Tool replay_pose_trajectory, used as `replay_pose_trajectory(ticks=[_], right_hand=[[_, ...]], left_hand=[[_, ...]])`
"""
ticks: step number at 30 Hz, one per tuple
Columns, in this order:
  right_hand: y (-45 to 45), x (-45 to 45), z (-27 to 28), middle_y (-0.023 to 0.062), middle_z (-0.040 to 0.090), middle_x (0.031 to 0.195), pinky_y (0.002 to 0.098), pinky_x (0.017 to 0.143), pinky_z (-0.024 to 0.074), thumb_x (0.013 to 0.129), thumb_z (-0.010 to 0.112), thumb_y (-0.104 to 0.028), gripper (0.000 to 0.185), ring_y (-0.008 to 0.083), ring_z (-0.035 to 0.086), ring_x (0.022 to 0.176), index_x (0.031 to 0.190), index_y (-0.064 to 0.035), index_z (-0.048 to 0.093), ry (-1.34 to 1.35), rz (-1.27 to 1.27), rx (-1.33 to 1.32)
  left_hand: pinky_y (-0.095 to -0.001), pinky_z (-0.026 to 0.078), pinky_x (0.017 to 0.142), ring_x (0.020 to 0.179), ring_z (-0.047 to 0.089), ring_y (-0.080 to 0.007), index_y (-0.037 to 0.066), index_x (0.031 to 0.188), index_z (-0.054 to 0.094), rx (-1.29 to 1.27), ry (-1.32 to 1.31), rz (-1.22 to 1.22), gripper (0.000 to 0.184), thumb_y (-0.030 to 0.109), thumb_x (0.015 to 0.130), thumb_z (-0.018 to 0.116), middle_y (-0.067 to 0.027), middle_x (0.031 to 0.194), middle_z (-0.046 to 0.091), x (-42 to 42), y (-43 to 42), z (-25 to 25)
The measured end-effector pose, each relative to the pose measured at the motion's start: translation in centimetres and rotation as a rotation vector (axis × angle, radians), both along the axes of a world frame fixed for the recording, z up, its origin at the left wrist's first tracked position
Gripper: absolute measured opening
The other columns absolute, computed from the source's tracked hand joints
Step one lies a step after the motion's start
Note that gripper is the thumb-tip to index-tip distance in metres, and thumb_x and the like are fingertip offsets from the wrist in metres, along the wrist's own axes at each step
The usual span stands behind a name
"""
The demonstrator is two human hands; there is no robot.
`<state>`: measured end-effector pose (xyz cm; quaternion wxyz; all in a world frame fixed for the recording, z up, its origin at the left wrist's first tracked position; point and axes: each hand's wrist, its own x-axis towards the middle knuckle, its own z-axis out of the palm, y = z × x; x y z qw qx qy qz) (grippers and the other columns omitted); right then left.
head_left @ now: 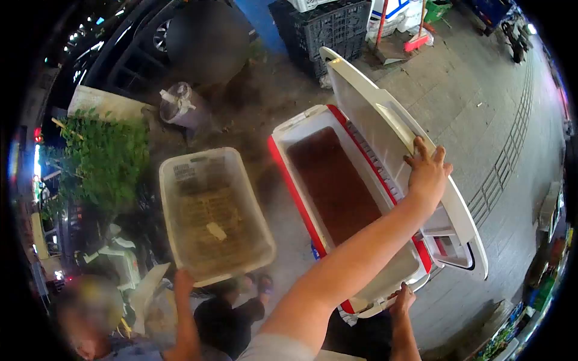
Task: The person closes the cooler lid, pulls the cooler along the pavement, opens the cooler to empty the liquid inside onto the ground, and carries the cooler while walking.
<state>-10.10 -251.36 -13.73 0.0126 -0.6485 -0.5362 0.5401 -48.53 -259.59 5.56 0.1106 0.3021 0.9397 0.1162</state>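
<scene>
A long red and white cooler box stands in front of me, with dark reddish-brown liquid inside. Its white lid is swung up along the right side. My left hand reaches across the box and grips the lid's edge, fingers curled over it. At the near end, my right hand is closed around the box's end handle, its fingers partly hidden. Left of the box is a pale plastic tub with murky water and a light scrap in it.
Another person's hand touches the tub's near rim. Beyond are a bucket, black crates and a red broom. Leafy plants grow at left; paving extends right.
</scene>
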Motion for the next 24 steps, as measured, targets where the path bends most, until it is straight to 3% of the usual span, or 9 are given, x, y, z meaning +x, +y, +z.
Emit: replay_pose_trajectory(ticks=[6,9,10,19,24], right_hand=[[1.3,-0.7,1.5,0.0080,0.047,0.055,0.0371,0.039,0.0426,0.087,0.059,-0.020,0.020,0.0221,0.047,0.040,0.083,-0.0011,0.055,0.040,0.072,-0.028],[0.5,-4.2,3.3,0.0097,0.051,0.053,0.0353,0.038,0.0402,0.087,0.058,-0.018,0.025,0.0214,0.049,0.039,0.073,0.0025,0.057,0.036,0.072,0.034],[1.1,-4.9,3.2,0.0094,0.049,0.059,0.0382,0.041,0.0451,0.086,0.059,-0.019,0.019,0.0232,0.050,0.043,0.079,-0.0012,0.055,0.033,0.111,-0.018],[4.4,-15.7,2.2,0.0088,0.050,0.056,0.0384,0.041,0.0443,0.083,0.058,-0.017,0.019,0.0236,0.052,0.043,0.078,0.0007,0.056,0.089,0.314,-0.043],[5.6,-20.0,1.1,0.0095,0.050,0.057,0.0379,0.042,0.0456,0.081,0.060,-0.017,0.019,0.0245,0.052,0.044,0.077,0.0005,0.054,0.087,0.304,-0.012]], left_hand=[[-0.0683,0.035,0.101,0.141,0.020,-0.0474,0.023,0.132,0.051,0.076,-0.002,0.024,0.040,0.024,0.092,0.054,-0.0063,0.149,0.032,0.2,-3.3,0.7],[-0.0681,0.037,0.100,0.142,0.020,-0.0438,0.023,0.130,0.052,0.140,0.100,0.093,0.038,0.023,0.092,0.052,-0.0060,0.147,0.034,-0.1,-5.8,0.2],[-0.0683,0.037,0.099,0.143,0.020,-0.0423,0.021,0.129,0.052,0.123,0.106,0.100,0.036,0.021,0.093,0.050,-0.0059,0.147,0.036,-0.9,-6.6,0.3],[-0.0674,0.037,0.099,0.142,0.020,-0.0438,0.022,0.131,0.050,0.145,0.192,0.220,0.040,0.017,0.091,0.054,-0.0071,0.148,0.033,-5.7,-11.1,-2.5],[-0.0672,0.037,0.098,0.142,0.018,-0.0426,0.022,0.131,0.054,0.234,0.284,0.264,0.044,0.012,0.089,0.055,-0.0090,0.145,0.034,-6.6,-12.5,-4.4]])
